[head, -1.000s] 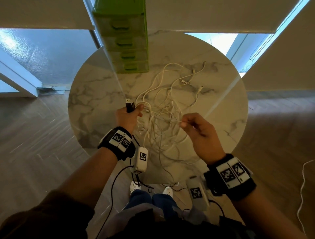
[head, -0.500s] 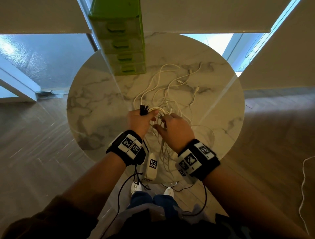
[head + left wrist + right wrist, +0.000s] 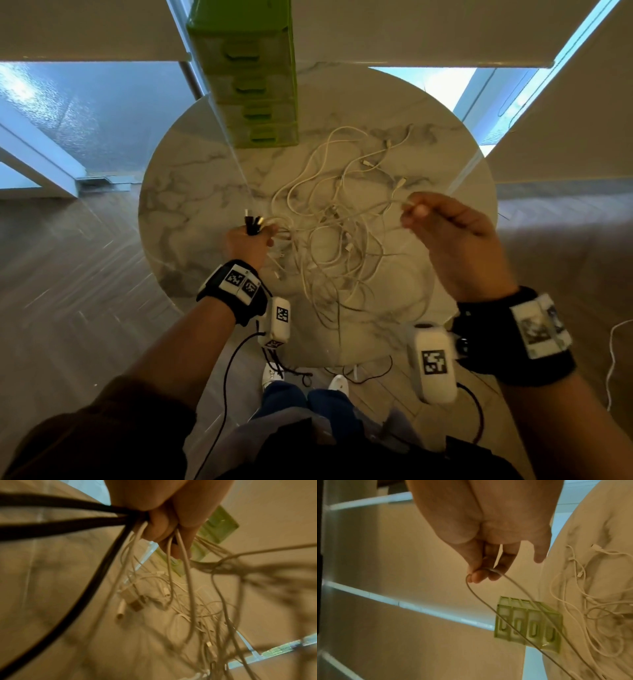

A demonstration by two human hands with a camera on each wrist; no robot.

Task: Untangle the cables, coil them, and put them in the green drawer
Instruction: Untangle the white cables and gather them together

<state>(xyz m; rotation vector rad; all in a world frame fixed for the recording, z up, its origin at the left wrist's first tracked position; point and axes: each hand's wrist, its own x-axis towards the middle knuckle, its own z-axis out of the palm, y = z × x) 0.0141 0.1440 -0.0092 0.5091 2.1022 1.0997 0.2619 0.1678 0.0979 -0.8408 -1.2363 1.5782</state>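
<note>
Round marble table, white with grey veins, smooth and glossy, stood over grey wood floor. At far edge, green drawer unit: translucent plastic, four drawers stacked, all shut, oval handles. Between unit and near edge, tangle of white cables: thin, round, rubbery, limp, with small hard plugs at ends; partly lifted, partly lying on the marble, some loops hanging over the near edge. Left hand closed in a fist around a bundle of cable ends, dark plugs sticking up above the fingers; seen from left wrist, also three thicker black cables with braided look and several white strands passing through the same fist. Right hand raised to the right, thumb and fingertip pinching one single white cable, drawn taut from the heap. Probably step of pulling one strand free, untangling far from done, nothing coiled yet. Risks: pulling hard against a crossing could tighten a knot instead of opening it; whole heap could slide on the slick marble and drop off the edge; thin cable could slip from so small a pinch; a plug could catch in a loop and strain its joint.
</note>
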